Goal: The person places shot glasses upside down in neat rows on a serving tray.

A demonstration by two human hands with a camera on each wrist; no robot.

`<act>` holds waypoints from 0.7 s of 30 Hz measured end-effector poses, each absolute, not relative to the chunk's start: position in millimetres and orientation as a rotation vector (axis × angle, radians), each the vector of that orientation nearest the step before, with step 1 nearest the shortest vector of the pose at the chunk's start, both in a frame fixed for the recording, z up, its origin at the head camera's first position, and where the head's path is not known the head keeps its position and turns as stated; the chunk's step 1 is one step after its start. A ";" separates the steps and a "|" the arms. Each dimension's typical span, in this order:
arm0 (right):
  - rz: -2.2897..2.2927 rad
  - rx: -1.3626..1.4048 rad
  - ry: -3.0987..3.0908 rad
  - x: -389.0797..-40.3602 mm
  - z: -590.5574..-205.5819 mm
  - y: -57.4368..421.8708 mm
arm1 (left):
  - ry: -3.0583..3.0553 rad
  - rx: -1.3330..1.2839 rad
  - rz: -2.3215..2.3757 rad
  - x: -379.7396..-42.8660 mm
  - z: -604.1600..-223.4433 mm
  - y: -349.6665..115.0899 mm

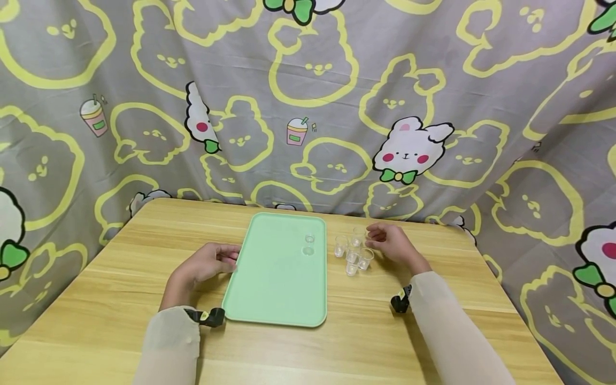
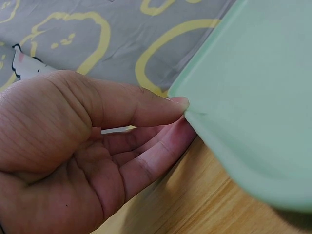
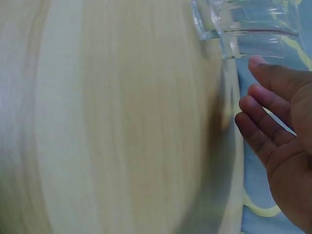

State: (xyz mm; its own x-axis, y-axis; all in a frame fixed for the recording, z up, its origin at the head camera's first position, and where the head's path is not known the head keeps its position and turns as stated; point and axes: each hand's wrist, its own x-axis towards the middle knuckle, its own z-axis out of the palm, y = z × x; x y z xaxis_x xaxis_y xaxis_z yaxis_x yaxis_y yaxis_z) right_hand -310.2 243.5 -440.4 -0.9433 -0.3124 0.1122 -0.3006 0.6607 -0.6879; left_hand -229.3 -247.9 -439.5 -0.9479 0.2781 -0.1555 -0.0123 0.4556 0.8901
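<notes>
A light green rectangular tray [image 1: 276, 278] lies on the table. My left hand [image 1: 212, 262] pinches its left rim, thumb [image 2: 146, 105] on top and fingers below. A small clear glass [image 1: 310, 238] is on the tray near its right rim; a clear round shape [image 1: 308, 251] lies just in front, and I cannot tell whether it is a second glass. Several small clear glasses [image 1: 352, 258] stand close together right of the tray. Beside this group is my right hand [image 1: 392, 243], fingers loosely bent and holding nothing. In the right wrist view its thumb [image 3: 261, 66] is very near the glasses [image 3: 253, 29].
The wooden table [image 1: 375, 342] ends at a patterned grey curtain [image 1: 317, 176] along the back and sides. Black wrist cameras sit at the left cuff [image 1: 212, 317] and the right cuff [image 1: 400, 300].
</notes>
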 end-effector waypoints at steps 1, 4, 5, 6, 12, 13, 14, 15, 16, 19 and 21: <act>-1.185 -0.522 2.840 -310.8 -441.8 242.6 | 2.431 0.231 1.489 -229.2 -439.6 -248.1; -1.232 -0.535 2.820 -312.8 -445.8 239.6 | 2.440 0.249 1.482 -228.5 -440.0 -248.2; -1.246 -0.548 2.816 -313.6 -447.3 238.6 | 2.444 0.251 1.480 -228.3 -440.1 -248.4; -1.260 -0.554 2.811 -314.5 -448.8 237.7 | 2.447 0.254 1.480 -228.1 -440.2 -248.7; -1.269 -0.566 2.793 -319.1 -454.2 235.6 | 2.434 0.261 1.492 -227.4 -439.6 -248.7; -1.261 -0.570 2.791 -319.3 -454.0 235.6 | 2.433 0.257 1.492 -227.3 -439.7 -248.5; -1.257 -0.572 2.787 -319.8 -453.4 235.4 | 2.435 0.257 1.490 -227.5 -439.7 -248.4; -1.255 -0.579 2.781 -320.0 -452.5 235.3 | 2.437 0.256 1.489 -227.6 -439.6 -248.3; -1.255 -0.579 2.774 -320.6 -451.9 235.3 | 2.438 0.255 1.488 -227.7 -439.6 -248.3; -1.251 -0.583 2.759 -321.1 -450.2 235.3 | 2.433 0.254 1.499 -228.2 -439.7 -247.7; -1.245 -0.584 2.753 -321.7 -450.7 235.7 | 2.425 0.253 1.511 -228.4 -440.2 -247.7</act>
